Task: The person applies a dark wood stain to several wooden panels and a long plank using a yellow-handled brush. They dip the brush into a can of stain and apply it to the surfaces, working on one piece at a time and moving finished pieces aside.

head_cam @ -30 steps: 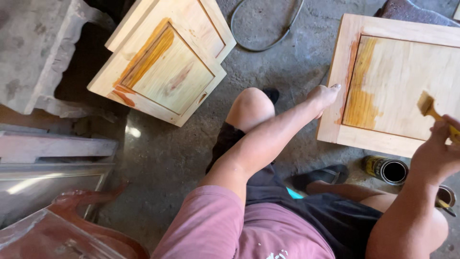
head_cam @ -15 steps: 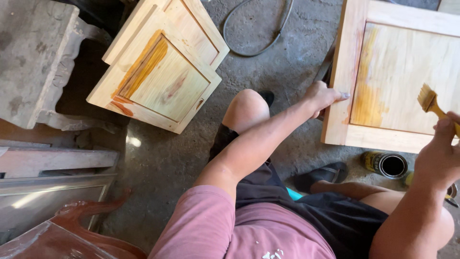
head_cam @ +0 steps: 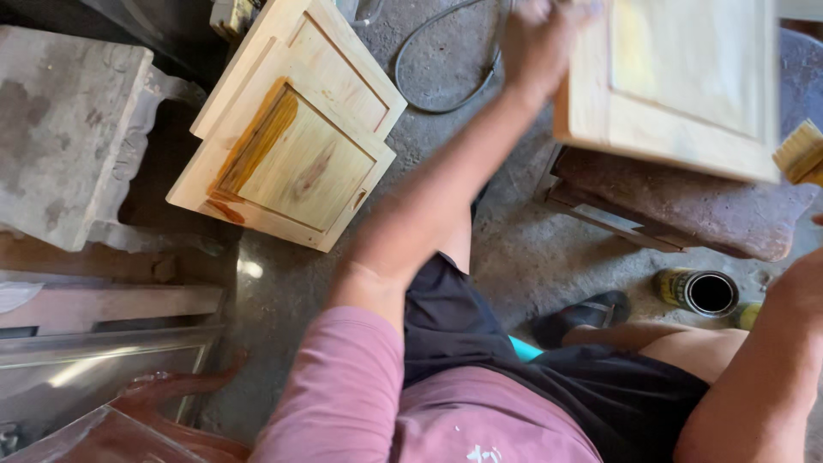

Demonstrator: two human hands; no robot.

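Observation:
My left hand (head_cam: 536, 43), blurred, grips the left edge of a pale wooden door panel (head_cam: 686, 77) with a recessed centre and holds it raised above a worn reddish board (head_cam: 686, 206). At the right edge of the view, my right hand (head_cam: 810, 257) holds a flat paintbrush (head_cam: 801, 153), whose bristles sit just off the panel's lower right corner. Most of that hand is cut off by the frame. I sit on the concrete floor with my legs folded under the panel.
Two more door panels (head_cam: 291, 163), one streaked with orange-brown stain, lie stacked on the floor at left. An open tin can (head_cam: 699, 291) stands by my right knee, next to a black sandal (head_cam: 583, 313). A cable (head_cam: 437, 94) loops behind; a grey carved block (head_cam: 69, 129) is far left.
My left hand went from resting on the panel's left edge to gripping it, and the panel has risen off the reddish board toward me. The brush stays at the panel's right side.

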